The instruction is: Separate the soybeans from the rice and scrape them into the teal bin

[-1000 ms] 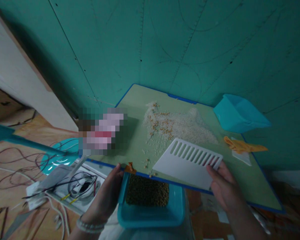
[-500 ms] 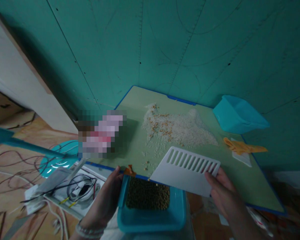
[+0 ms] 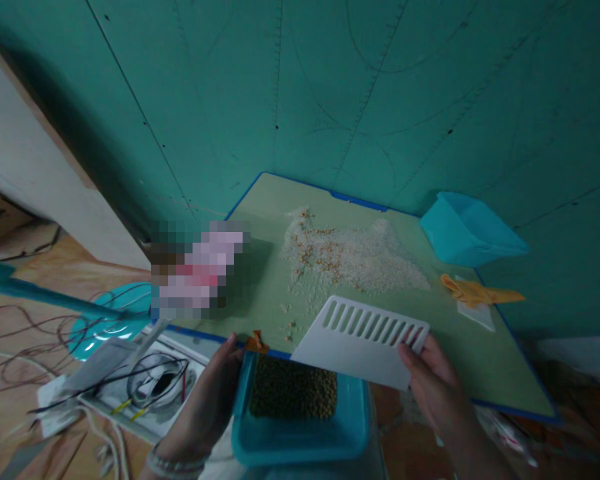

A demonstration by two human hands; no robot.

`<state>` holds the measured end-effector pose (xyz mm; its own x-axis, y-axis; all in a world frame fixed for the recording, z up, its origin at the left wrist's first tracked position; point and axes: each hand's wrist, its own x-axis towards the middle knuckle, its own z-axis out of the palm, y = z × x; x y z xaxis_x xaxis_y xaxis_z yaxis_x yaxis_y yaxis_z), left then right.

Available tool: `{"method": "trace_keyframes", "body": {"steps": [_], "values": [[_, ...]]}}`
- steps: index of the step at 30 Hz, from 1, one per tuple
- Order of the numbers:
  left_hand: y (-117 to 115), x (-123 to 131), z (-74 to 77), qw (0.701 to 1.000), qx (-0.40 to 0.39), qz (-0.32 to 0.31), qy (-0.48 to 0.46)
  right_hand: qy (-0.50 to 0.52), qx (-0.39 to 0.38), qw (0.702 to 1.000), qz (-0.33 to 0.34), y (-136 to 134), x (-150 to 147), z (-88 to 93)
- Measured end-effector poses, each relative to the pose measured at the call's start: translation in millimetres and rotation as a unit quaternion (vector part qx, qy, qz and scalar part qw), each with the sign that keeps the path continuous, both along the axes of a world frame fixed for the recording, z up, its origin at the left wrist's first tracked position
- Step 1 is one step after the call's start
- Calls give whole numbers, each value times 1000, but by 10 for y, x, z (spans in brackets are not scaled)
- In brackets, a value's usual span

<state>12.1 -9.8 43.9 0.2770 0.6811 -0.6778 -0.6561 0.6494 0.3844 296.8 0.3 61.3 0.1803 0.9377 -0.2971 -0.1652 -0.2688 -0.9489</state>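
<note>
My right hand grips the slotted end of a white plastic scraper, whose pointed corner lies at the board's front edge. A blue-rimmed green board bears a spread of white grains mixed with orange-brown kernels. Below that edge is a blue tub partly filled with dark and tan beans. My left hand is at the tub's left side, near the board edge; what its fingers hold, if anything, is hidden. An orange scrap lies beside it.
At the board's right are a blue container, an orange cloth and a white piece under it. A blurred pink object stands at the left. Cables in a white tray and a blue dish are on the floor.
The scraper and my right hand have shifted slightly left in view, along with the whole scene. A few kernels at the front edge beside the scraper's corner no longer show.
</note>
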Motion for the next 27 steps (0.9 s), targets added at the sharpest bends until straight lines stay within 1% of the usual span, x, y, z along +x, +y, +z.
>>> {"method": "trace_keyframes", "body": {"steps": [2,4,6,9,16,19,23,27], "values": [[5,-3,8,1000,3,-10,-7,5,9,1000,-12,25,-9,-6],[9,-6,9,1000,10,-18,-17,15,25,999,-38,72,-12,4],[8,-10,5,999,22,-17,-21,31,40,997,-57,134,-3,25],[3,-11,3,999,25,-10,-22,49,50,996,-63,208,24,62],[9,4,36,1000,23,3,-20,31,61,997,-40,221,-55,95],[-1,-16,-9,999,26,-1,-30,17,59,998,-20,259,-99,64],[-30,-52,-89,998,41,3,-39,7,54,998,23,312,-122,19],[-45,-47,-68,998,49,13,-30,-11,50,997,54,286,-126,-2]]}}
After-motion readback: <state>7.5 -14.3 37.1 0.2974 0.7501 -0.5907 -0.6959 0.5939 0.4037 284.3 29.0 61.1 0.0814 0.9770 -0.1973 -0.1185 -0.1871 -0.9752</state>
